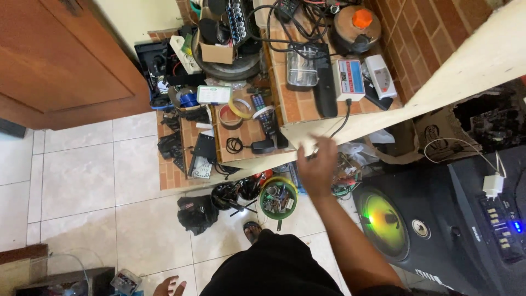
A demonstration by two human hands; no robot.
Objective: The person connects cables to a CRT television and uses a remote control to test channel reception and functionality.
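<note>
- Pale wooden board, long and flat, runs on a slant from the brick ledge up toward the top right corner; its lower end sits right at the person's right hand.
- Right hand is stretched out, seen from the back, fingers loosely curled near the board's end. It's a bit motion-blurred, so can't honestly tell if it's gripping the board or only touching it.
- Left hand only peeks in at the bottom edge, fingers spread, nothing in it that I can see.
- One green round bowl with a yellow rim full of small metal bits sits on the tile floor just left of the right hand.
- One big black speaker cabinet with a glowing yellow-green cone sits to the right, with one white plug adapter on top.
- On the ledge: one white box meter with a red display, one black remote control and three tape rolls that I can count.
- One black pot with an orange knob at the back.
- One sandalled foot below the bowl.
</note>
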